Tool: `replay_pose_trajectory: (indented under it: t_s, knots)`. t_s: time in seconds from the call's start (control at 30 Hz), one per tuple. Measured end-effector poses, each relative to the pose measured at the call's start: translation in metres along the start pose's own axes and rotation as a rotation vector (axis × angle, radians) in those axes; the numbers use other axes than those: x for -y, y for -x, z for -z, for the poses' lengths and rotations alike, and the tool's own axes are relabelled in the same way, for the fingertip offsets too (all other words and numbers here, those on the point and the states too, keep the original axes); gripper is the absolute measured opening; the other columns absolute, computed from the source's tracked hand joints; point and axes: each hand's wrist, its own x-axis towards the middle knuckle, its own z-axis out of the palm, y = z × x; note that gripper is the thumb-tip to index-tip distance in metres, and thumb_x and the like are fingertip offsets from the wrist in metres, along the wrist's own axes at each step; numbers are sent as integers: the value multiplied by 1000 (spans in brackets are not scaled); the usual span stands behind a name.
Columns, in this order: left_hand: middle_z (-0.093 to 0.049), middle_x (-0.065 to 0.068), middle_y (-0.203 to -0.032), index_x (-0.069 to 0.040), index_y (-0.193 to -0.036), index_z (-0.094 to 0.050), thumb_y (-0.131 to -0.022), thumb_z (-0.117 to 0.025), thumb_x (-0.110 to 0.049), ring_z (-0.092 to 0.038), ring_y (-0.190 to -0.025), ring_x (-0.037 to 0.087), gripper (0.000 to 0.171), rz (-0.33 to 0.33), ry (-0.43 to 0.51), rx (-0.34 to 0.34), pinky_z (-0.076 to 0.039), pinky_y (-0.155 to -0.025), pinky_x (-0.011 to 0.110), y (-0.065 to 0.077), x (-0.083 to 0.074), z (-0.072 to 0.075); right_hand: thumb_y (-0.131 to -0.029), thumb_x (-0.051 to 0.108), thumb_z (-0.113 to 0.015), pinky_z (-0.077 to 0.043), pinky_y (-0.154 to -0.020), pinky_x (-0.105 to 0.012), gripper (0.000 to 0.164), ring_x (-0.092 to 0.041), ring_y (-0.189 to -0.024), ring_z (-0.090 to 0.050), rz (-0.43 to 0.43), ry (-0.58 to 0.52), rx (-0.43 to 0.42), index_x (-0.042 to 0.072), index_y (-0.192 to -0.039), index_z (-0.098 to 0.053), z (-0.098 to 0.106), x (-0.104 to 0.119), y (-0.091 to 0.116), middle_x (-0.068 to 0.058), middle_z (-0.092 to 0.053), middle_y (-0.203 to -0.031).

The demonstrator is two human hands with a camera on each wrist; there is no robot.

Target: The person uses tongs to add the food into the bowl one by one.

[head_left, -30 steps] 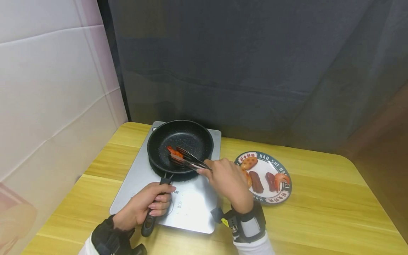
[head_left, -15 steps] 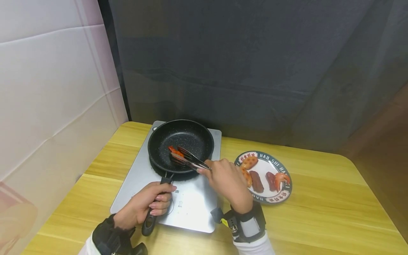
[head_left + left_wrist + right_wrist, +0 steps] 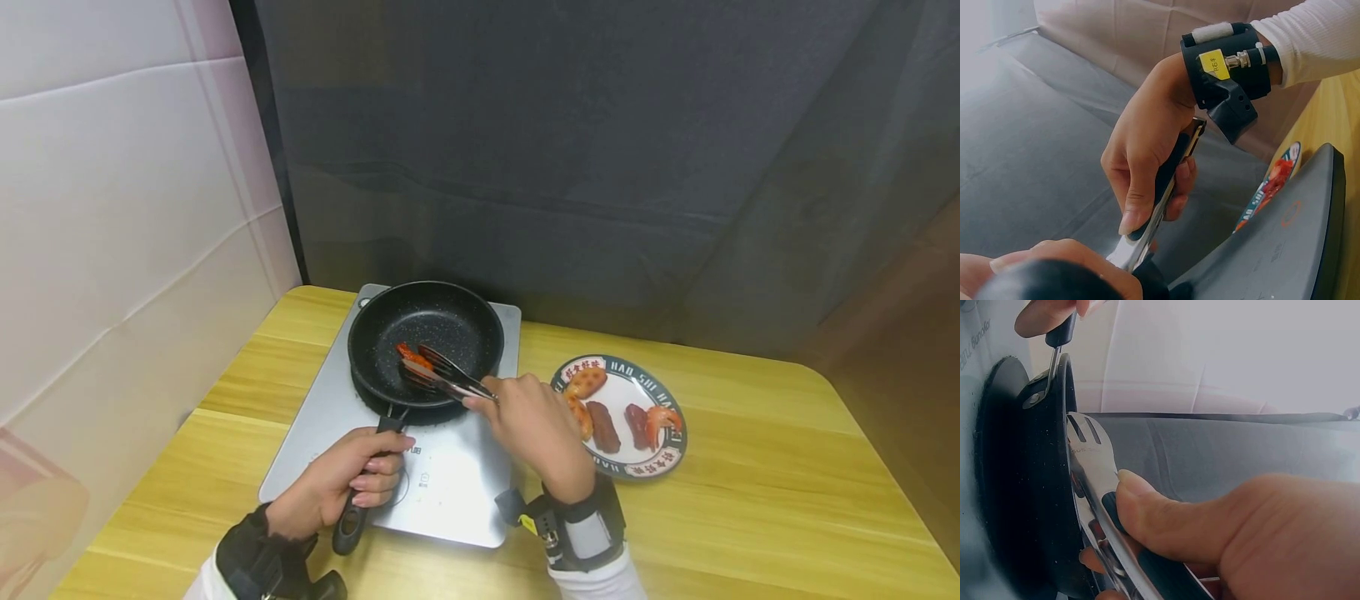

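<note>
Red-orange, glossy piece of food (image 3: pixel 409 353) lay in the round, speckled black frying pan (image 3: pixel 450 323), ahead and to the left of the right fingers. Beside it were the tips of the long silver metal tongs with dark grips (image 3: pixel 1099 464). The right hand (image 3: pixel 531 421) pinched those tongs between thumb and fingers; whether the tips clasped the food I could not tell (the metal hid part of it). The left hand (image 3: pixel 348 475) had its fingers curled firmly round the pan's black handle (image 3: pixel 347 543), with the pan just beyond them on a flat silver cooker (image 3: pixel 457 496).

The work looked partway along: the pan was steadied and the tongs were at the piece, but it was not clear of the pan. To the right of the right fingers, a round white plate with a dark green rim (image 3: pixel 619 398) bore two browned golden ovals (image 3: pixel 587 382), two dark reddish-brown strips (image 3: pixel 603 427) and a curved orange shrimp-like piece (image 3: pixel 663 419). Neither hand touched those five; whether they were done or waiting did not show. Handling the piece in the pan, at least, seemed left.
</note>
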Motion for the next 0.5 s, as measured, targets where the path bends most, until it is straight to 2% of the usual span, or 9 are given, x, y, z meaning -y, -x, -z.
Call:
replay_pose_trajectory:
  t_s: [0.3, 0.5]
  knots:
    - [-27, -9, -50, -13, -68, -33, -89, -44, -12, -28, -34, 0, 24, 5, 2, 10, -25, -30, 14, 1, -2, -1, -84, 44, -55, -32, -41, -27, 33, -15, -51, -43, -9, -13, 12, 15, -97, -64, 2, 1, -1, 1, -45, -57]
    - [-26, -9, -51, -13, -69, -33, -89, -44, -11, -27, -34, 0, 23, 8, 10, 15, -25, -30, 14, 2, -3, -1, -84, 44, -55, -32, -40, -27, 34, -15, -52, -43, -13, -22, 34, 15, -100, -64, 4, 0, -1, 0, -45, -58]
